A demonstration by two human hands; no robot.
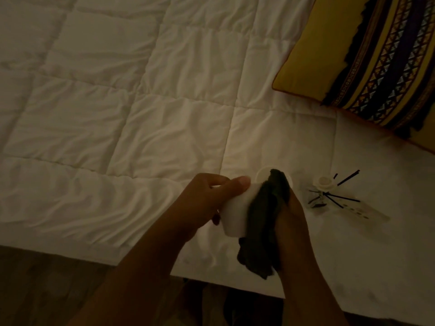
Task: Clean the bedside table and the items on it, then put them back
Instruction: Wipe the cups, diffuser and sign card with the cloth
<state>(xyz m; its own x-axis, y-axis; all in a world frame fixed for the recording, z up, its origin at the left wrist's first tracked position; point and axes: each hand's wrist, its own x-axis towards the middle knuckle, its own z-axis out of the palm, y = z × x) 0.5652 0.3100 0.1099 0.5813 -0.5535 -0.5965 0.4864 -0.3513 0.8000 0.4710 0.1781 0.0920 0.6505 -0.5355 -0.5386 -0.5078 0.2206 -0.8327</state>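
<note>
cup (pixel 237 208), white, smooth-sided, held above the white quilt (pixel 117 114) near the bed edge. left hand (pixel 207 198) is clamped round its body, thumb across the top side. right hand (pixel 292 222) is closed on a dark cloth (pixel 261 220), pressing it over the cup's rim and flank. judged rigid, light, likely breakable and slick; best held round the body. reed diffuser (pixel 324 187) and remote (pixel 362 212) lie just beside on the quilt. patterned cushion (pixel 364 67) well apart.
</note>
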